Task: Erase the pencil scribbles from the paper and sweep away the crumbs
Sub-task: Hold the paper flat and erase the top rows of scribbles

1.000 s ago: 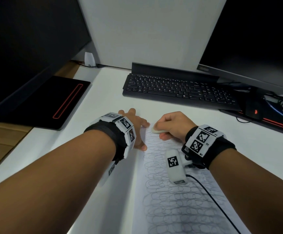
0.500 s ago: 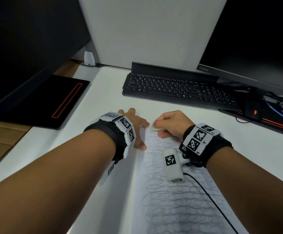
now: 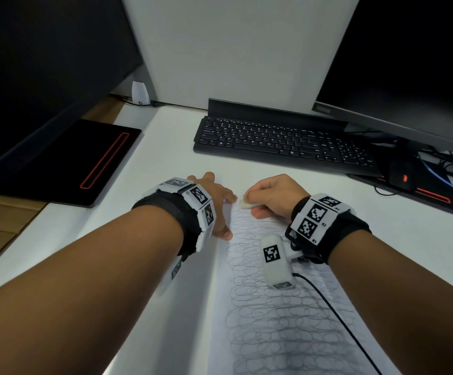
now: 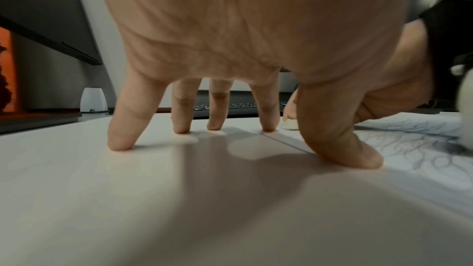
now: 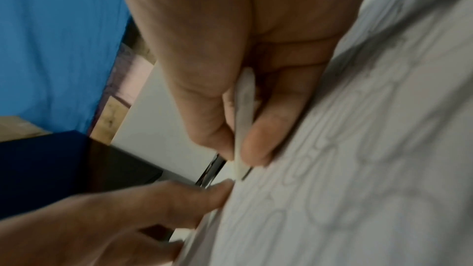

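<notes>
Here, the white desk [image 3: 166, 147] carries two dark monitors [image 3: 414, 63], a black keyboard [image 3: 282, 143] and the paper [image 3: 287, 320], covered in pencil scribbles [image 3: 274, 334]. The left hand [image 3: 217, 204] presses spread, straight fingers [image 4: 122, 128] on the paper's left edge. The right hand [image 3: 271, 194] pinches the white eraser [image 3: 245, 204] against the paper's far end. A black cable [image 3: 336, 318] crosses the scribbles.

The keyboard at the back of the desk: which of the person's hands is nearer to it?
Right, though only narrowly. The right hand, pinching the eraser, sits just short of the keyboard. The left hand lies off toward its left end, fingertips spread along the paper edge.
</notes>
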Demonstrator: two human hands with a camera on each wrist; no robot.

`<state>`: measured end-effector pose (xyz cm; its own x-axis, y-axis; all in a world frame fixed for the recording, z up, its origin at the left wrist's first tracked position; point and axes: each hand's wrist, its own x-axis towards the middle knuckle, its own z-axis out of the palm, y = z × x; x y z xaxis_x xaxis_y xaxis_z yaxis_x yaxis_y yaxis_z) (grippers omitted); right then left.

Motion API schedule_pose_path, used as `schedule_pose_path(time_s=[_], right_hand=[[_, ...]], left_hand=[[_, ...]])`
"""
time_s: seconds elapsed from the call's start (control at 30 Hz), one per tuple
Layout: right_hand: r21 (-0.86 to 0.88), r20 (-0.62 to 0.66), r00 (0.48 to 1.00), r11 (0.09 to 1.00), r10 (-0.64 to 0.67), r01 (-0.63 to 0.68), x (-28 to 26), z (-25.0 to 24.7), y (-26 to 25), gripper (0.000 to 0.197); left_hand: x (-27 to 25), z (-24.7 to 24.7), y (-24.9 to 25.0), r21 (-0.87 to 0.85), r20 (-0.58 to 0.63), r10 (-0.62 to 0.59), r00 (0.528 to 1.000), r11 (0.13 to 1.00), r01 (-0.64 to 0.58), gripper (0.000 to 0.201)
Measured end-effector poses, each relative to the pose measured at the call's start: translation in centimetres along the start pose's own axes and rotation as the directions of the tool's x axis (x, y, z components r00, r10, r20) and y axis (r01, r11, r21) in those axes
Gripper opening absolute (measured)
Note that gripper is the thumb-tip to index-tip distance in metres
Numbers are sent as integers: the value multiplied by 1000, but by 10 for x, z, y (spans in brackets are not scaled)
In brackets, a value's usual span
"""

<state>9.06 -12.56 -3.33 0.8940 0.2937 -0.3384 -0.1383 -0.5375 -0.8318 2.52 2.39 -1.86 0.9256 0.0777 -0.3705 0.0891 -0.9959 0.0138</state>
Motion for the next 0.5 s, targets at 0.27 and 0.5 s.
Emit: schedule_pose_path(time_s=[0.27,0.5], right_hand=[[-10,-20,1000,1000,-15,15,2,0,0,3],[-32,-15,1000,999,-9,8,5,-1,1,5]], left_hand=[[0,1,-1,1,-11,4,1000,1000,-4,84],[-1,1,-1,-24,-13,-1,1000,1000,1,83]])
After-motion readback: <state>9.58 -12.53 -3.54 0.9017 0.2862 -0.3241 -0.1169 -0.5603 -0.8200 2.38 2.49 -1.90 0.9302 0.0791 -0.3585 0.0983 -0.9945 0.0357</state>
